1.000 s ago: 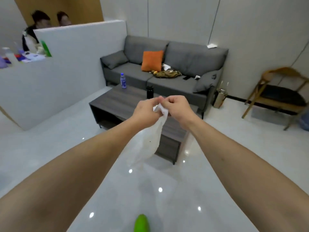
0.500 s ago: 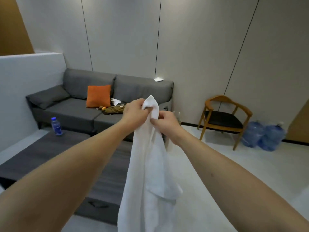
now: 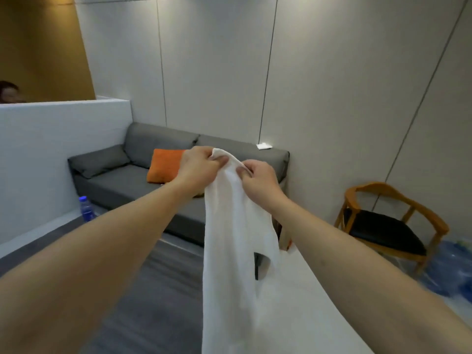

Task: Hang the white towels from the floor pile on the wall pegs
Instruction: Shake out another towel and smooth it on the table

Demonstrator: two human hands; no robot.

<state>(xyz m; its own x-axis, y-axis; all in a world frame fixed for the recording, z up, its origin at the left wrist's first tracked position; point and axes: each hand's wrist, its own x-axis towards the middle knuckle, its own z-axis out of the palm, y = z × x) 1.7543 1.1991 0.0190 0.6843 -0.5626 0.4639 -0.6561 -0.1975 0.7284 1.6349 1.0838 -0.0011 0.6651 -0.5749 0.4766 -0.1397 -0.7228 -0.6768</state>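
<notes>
cushion (image 3: 166, 166) on sofa (image 3: 143, 169), chair (image 3: 388, 223) right of it

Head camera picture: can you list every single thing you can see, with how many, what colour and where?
towel: one, white, hanging from both hands
sofa: one, grey, against the wall
cushion: one, orange, on the sofa
water bottle: one, blue cap, on the dark table at left
chair: one, wooden, black seat, at right
water jugs: blue, blurred, count unclear, beside the chair
left hand: grips the towel top
right hand: pinches the towel top

left arm (image 3: 107, 251): bare, no sleeve
right arm (image 3: 357, 256): bare, no sleeve
hands: ungloved, no rings visible
</notes>
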